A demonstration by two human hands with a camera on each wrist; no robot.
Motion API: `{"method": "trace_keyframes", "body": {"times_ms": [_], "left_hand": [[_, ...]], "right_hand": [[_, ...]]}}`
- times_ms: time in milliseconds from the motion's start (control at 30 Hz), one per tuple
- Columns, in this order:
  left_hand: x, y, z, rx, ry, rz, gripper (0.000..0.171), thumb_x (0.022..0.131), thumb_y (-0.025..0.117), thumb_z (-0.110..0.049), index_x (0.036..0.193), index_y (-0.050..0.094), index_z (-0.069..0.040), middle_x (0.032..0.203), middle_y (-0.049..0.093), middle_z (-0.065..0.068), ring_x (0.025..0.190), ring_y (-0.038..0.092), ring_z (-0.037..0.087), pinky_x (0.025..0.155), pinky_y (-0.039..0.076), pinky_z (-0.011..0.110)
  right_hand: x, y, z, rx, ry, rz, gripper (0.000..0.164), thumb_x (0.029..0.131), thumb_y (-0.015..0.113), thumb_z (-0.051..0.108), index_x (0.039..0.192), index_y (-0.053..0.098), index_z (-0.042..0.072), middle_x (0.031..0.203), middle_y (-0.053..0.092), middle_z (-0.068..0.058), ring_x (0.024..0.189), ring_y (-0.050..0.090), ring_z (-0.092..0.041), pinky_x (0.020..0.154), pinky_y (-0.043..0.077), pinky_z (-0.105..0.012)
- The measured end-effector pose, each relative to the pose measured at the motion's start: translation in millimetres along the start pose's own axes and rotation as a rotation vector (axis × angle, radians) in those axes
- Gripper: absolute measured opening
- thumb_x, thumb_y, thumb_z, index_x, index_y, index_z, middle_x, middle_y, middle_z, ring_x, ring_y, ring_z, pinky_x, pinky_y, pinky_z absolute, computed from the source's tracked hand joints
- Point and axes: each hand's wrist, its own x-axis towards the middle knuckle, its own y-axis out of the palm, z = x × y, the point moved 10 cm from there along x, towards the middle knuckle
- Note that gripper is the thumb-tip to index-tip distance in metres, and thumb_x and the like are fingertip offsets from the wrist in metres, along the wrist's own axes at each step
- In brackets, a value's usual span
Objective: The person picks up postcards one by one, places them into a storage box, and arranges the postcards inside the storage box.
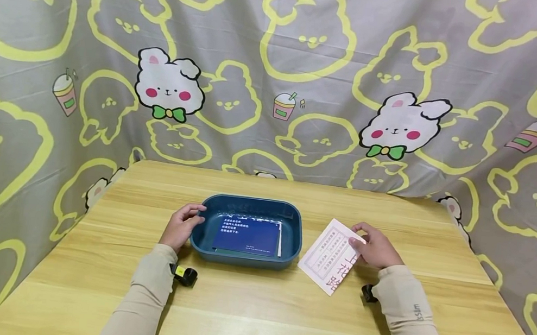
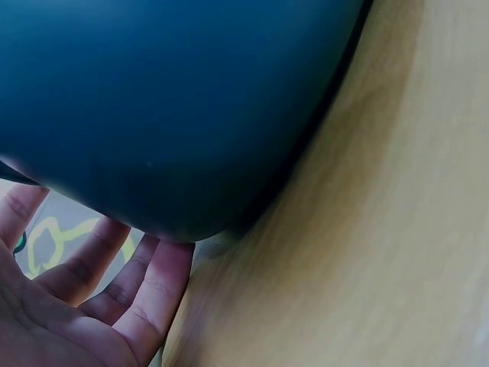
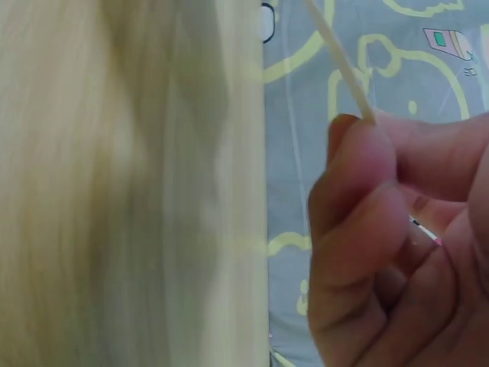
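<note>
A blue rectangular plastic basin (image 1: 244, 261) with rounded corners stands on the table. Inside it lies a dark blue card (image 1: 247, 236) with white print, over other cards whose edges show. My left hand (image 1: 183, 227) grips the basin's left side, with the thumb over the rim. In the left wrist view, fingers (image 2: 157, 294) of that hand touch the outer wall. To the right of the basin, my right hand (image 1: 375, 247) pinches a white card (image 1: 330, 256) with pink and red characters by its upper right corner. The right wrist view shows this card edge-on between thumb and fingers.
The light wooden table (image 1: 252, 318) reaches back to a grey curtain (image 1: 243, 34) with yellow outlines and rabbit faces. More of the curtain hangs along both sides. Each wrist carries a small black camera, seen below the left hand and beside the right sleeve (image 1: 405, 291).
</note>
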Motion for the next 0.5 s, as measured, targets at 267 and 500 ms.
{"method": "trace_keyframes", "body": {"times_ms": [267,500], "left_hand": [[0.6,0.2,1.3,-0.002,0.000,0.003,0.028,0.092,0.056,0.000,0.120,0.060,0.003,0.125,0.056,0.021,0.116,0.045,0.026,0.100,0.037,0.043],[0.1,0.1,0.8,-0.009,0.000,0.005,0.028,0.092,0.056,0.000,0.120,0.060,0.003,0.125,0.056,0.022,0.115,0.045,0.028,0.100,0.036,0.044]], "right_hand": [[-1.7,-10.7,10.2,0.035,-0.052,-0.058,0.020,0.098,0.053,0.004,0.117,0.050,-0.001,0.082,0.065,-0.014,0.062,0.060,-0.028,0.052,0.049,-0.033],[-4.0,-21.3,15.3,0.017,-0.039,-0.145,0.024,0.097,0.055,0.005,0.117,0.047,-0.006,0.075,0.061,-0.012,0.059,0.058,-0.030,0.049,0.047,-0.030]]}}
